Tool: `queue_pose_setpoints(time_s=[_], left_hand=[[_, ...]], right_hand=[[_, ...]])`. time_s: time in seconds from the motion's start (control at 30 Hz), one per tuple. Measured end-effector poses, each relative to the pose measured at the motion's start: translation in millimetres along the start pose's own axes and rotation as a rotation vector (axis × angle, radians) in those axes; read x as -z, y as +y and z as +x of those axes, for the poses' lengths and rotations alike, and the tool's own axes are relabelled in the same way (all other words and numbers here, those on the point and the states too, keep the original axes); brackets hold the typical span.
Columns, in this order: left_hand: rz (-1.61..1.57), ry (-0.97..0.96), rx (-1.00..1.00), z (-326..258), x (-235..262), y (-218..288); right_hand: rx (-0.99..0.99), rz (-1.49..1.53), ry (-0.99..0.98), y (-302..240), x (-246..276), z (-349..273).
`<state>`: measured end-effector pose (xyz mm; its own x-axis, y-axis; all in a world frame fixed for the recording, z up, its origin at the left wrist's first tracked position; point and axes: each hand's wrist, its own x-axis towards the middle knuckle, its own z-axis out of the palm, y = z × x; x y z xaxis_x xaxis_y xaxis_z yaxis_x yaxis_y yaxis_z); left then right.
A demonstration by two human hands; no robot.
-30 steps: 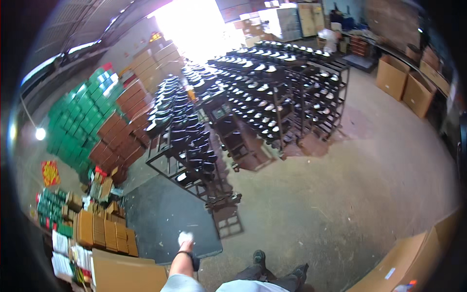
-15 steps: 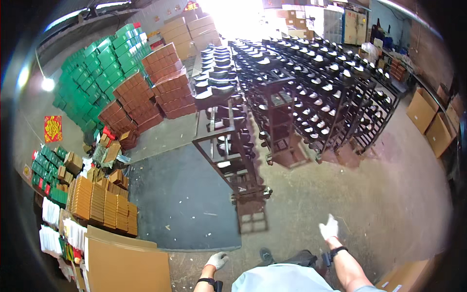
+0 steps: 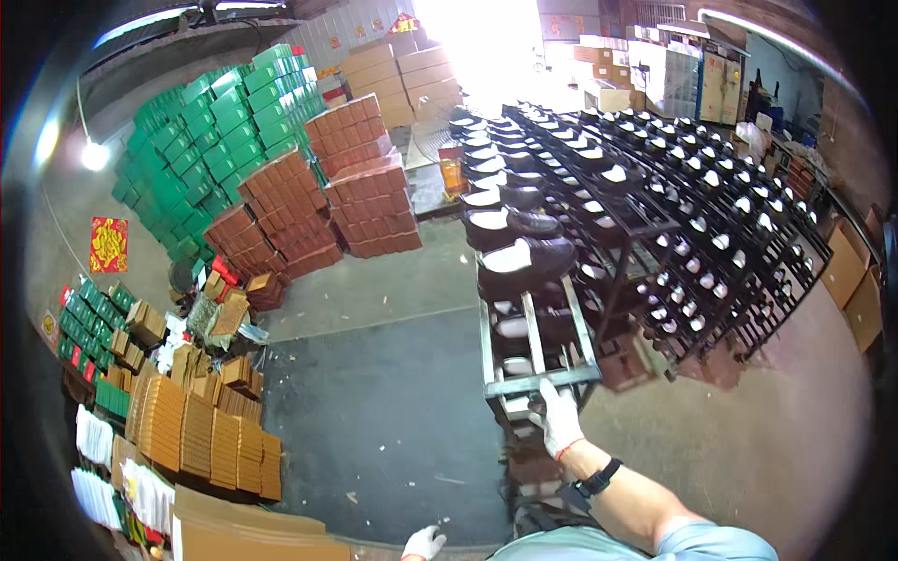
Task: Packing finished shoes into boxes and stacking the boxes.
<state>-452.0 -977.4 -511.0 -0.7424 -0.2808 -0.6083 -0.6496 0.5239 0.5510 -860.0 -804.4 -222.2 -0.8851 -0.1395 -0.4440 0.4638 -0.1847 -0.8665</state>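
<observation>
My right hand [image 3: 561, 423], in a white glove, grips the near end bar of a metal shoe rack [image 3: 538, 383]. Dark shoes with white insides [image 3: 528, 266] stand in a row along its top, and more sit on the tiers below. The near part of the top frame carries no shoes. My left hand [image 3: 425, 542], gloved in white too, hangs low at the bottom edge, away from the rack. Its fingers are loosely bent and apart, with nothing seen in them.
More loaded shoe racks [image 3: 711, 243] crowd the right. Green boxes [image 3: 201, 140] and brown boxes [image 3: 374, 206] are stacked at the far left. Stacked brown cardboard [image 3: 201, 435] and a large cardboard sheet [image 3: 243, 528] lie near left. A dark mat [image 3: 383, 421] covers the floor beside the rack.
My right hand has reached forward and left and taken hold of the rack's end bar. The rack now appears closer. My left hand sits lower in view.
</observation>
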Motion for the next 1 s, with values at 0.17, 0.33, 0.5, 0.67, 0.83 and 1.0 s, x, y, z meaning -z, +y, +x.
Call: queue_pose_setpoints(time_s=[0.17, 0.33, 0.5, 0.67, 0.83, 1.0], left_hand=[[-0.189, 0.026, -0.024, 42, 115, 24], [-0.184, -0.052, -0.116, 173, 215, 20], [-0.237, -0.14, -0.335, 363, 347, 84], [-0.301, -0.21, -0.801, 537, 486, 240], [-0.751, -0.561, -0.805, 711, 550, 355], [-1.044, -0.855, -0.51, 709, 609, 518]], right_hand=[[-0.056, 0.006, 0.451, 6, -52, 22], [0.13, 0.261, 0.531, 28, -46, 44], [0.067, 0.175, 0.721, 21, -67, 54], [0.459, 0.073, 1.179, 72, -105, 61], [0.399, -0.033, 1.246, 81, -124, 79], [0.505, -0.127, 1.576, 102, -131, 49]])
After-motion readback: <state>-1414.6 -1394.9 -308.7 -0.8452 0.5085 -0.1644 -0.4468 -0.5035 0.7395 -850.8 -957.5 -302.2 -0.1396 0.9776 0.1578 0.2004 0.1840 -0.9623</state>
